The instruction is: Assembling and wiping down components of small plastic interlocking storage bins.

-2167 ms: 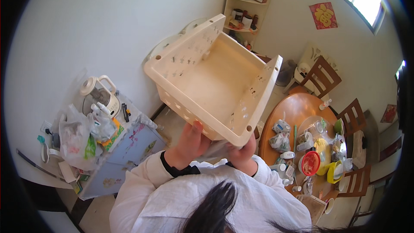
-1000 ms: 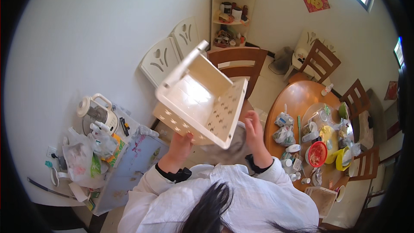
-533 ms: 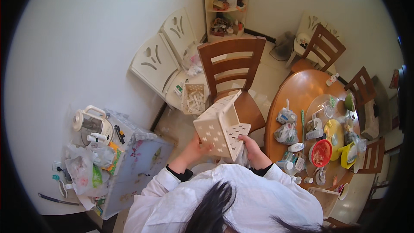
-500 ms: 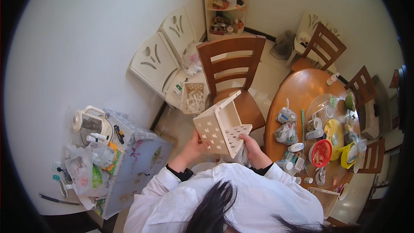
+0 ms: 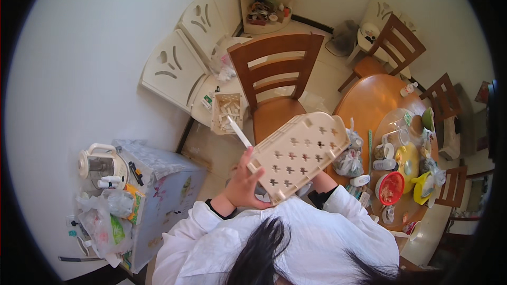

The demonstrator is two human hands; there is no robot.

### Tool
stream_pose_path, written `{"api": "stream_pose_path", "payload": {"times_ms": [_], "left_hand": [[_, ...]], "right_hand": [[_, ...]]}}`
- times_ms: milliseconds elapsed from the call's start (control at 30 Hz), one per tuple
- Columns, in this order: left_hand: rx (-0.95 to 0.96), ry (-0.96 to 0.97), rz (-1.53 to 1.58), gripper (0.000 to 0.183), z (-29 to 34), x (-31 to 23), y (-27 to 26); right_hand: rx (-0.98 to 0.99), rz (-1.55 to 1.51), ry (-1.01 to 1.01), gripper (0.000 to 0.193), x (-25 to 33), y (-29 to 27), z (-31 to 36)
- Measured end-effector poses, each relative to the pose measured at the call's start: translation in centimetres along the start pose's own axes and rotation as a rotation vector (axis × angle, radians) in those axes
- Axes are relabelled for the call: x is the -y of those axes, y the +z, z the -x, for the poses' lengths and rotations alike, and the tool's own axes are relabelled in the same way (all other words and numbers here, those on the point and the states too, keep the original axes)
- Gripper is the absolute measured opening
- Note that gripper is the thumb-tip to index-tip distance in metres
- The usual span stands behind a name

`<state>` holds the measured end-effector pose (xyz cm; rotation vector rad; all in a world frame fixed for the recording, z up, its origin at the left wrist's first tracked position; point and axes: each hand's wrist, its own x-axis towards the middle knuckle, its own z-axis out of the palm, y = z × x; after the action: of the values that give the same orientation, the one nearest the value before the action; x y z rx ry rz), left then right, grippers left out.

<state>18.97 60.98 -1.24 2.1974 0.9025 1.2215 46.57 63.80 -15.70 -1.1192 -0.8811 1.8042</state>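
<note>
I hold up a beige plastic rack tilted in front of my chest, its panel pierced with small flower-shaped holes facing up. My left hand is closed round its left end, fingers at the upper edge and thumb low at the near corner. A slim white piece juts out from the rack beyond my left fingers. My right hand is under the rack's right side, with its fingers hidden behind the panel.
A wooden chair stands just ahead. Beyond, to its left, a beige basket of white pieces rests on a white chair. A round table crowded with bags, jars and bowls is at right. A cloth-covered cabinet stands left.
The rack has turned over, so its holed panel now faces up and hides my right hand's fingers. My left hand has moved onto its left end. The white piece has come into sight.
</note>
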Motion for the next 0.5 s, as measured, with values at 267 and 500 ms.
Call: {"api": "stream_pose_path", "payload": {"times_ms": [267,500], "left_hand": [[0.178,0.485,-0.278,0.051,-4.6,5.3,-0.6],[0.164,0.763,-0.524,0.037,-10.0,9.6,-5.3]], "right_hand": [[-0.044,-0.394,-0.028,0.073,3.1,0.1,2.6],[-0.036,-0.76,-0.135,0.084,8.2,5.2,-2.5]]}}
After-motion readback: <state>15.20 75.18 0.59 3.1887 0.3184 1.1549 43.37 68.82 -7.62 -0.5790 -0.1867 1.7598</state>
